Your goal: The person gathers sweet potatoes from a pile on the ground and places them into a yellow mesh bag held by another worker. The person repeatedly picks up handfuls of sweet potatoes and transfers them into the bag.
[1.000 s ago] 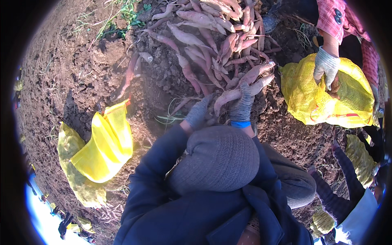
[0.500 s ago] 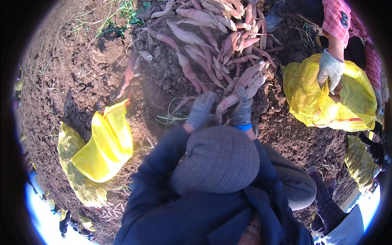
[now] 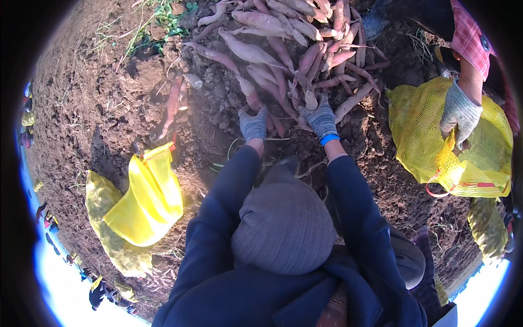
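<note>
The left hand (image 3: 253,125), in a ribbed grey knitted glove, has its thumb apart from curved fingers at the lower end of a tapered sweet potato (image 3: 250,92); whether the grip is closed cannot be told. The right hand (image 3: 320,121), gloved alike above a smooth blue wristband (image 3: 328,139), has its fingers bent at the blunt, pale end of another root (image 3: 310,100); firmness of grip cannot be determined. Both roots belong to the pile (image 3: 280,52) directly ahead of the hands: spindle-shaped, pink to dusty tan, soil-coated, overlapping at mixed angles on coarse, crumbly soil (image 3: 81,109). At left, a glossy yellow fabric flap (image 3: 150,199) lies folded over a bulging mesh sack (image 3: 117,240). At right, a co-worker's grey-gloved hand (image 3: 460,111), below a pink plaid sleeve (image 3: 469,41), pinches the gathered edge of a wide, open-weave yellow mesh bag (image 3: 417,125).
</note>
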### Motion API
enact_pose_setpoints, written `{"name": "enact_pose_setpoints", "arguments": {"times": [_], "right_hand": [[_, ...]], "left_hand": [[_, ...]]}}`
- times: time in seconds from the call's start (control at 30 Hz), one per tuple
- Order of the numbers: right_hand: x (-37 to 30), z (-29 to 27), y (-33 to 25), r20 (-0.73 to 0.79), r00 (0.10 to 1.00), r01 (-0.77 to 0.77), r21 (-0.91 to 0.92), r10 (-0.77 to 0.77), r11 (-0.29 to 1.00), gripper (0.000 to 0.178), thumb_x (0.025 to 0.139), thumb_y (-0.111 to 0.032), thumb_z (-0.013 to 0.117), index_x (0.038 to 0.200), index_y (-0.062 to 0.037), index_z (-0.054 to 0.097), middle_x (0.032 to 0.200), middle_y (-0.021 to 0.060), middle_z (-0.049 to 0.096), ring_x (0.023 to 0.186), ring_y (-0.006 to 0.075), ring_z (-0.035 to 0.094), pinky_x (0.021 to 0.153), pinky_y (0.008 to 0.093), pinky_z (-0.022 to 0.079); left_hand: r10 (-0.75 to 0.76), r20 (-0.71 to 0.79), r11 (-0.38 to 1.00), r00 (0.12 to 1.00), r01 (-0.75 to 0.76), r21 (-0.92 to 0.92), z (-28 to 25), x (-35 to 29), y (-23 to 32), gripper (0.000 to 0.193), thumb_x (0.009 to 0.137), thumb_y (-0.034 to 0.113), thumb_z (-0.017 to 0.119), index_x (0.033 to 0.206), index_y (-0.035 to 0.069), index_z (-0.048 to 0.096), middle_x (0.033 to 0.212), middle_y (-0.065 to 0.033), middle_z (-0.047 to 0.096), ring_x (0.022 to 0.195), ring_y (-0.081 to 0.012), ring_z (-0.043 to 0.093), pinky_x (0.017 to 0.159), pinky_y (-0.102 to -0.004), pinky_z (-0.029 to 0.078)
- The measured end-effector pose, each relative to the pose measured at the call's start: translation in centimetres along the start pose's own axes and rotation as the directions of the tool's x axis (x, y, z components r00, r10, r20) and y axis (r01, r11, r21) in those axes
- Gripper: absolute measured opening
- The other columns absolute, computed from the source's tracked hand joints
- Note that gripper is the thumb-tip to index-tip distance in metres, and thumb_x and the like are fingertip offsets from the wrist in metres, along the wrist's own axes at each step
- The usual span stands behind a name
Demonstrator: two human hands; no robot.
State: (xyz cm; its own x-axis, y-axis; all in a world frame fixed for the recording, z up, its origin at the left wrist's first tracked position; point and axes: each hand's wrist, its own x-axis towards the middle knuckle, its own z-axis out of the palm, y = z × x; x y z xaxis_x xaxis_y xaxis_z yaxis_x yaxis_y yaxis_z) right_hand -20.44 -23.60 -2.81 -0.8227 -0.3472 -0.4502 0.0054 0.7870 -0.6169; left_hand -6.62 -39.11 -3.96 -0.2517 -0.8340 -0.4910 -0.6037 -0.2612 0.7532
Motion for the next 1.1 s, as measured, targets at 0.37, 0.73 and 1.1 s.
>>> {"name": "enact_pose_setpoints", "arguments": {"times": [0.37, 0.73, 1.1], "right_hand": [[-3.5, 1.5, -1.3, 0.01, 0.997, -0.081, -0.058, 0.081, 0.995, 0.092, 0.07, -0.032, 0.085, 0.145, -0.0026, 0.041, 0.118, 0.026, 0.066, 0.107, 0.0417, 0.066, 0.093, 0.0455, 0.053], [-0.9, -7.9, 8.7, -0.423, 0.796, -0.024, 0.693, 0.433, 0.721, 0.072, 0.076, -0.02, 0.085, 0.135, 0.0032, 0.05, 0.116, 0.0139, 0.065, 0.099, 0.0246, 0.065, 0.087, 0.0355, 0.053], [6.7, -8.2, 9.1, -0.131, 0.711, -0.514, 0.574, 0.69, 0.638, 0.095, 0.067, -0.039, 0.089, 0.137, 0.0105, 0.047, 0.122, 0.0231, 0.064, 0.105, 0.0323, 0.066, 0.091, 0.041, 0.053]], "left_hand": [[0.238, -0.07, 0.862, 0.969, -0.178, 0.474, 1.6, -2.3, 0.6, 0.092, 0.068, 0.03, 0.085, 0.138, -0.007, 0.038, 0.125, -0.0301, 0.059, 0.117, -0.0405, 0.06, 0.102, -0.0429, 0.047], [0.026, 0.205, 0.932, 0.979, 0.051, -0.36, 0.9, -3.0, -0.9, 0.065, 0.081, 0.011, 0.075, 0.135, -0.005, 0.042, 0.12, -0.0199, 0.06, 0.107, -0.0262, 0.06, 0.096, -0.0359, 0.048], [0.445, 0.472, 0.814, 0.761, -0.564, 0.141, 7.7, 1.4, 16.6, 0.073, 0.081, 0.021, 0.079, 0.138, -0.004, 0.041, 0.123, -0.0245, 0.063, 0.112, -0.0321, 0.064, 0.095, -0.0372, 0.052]]}}
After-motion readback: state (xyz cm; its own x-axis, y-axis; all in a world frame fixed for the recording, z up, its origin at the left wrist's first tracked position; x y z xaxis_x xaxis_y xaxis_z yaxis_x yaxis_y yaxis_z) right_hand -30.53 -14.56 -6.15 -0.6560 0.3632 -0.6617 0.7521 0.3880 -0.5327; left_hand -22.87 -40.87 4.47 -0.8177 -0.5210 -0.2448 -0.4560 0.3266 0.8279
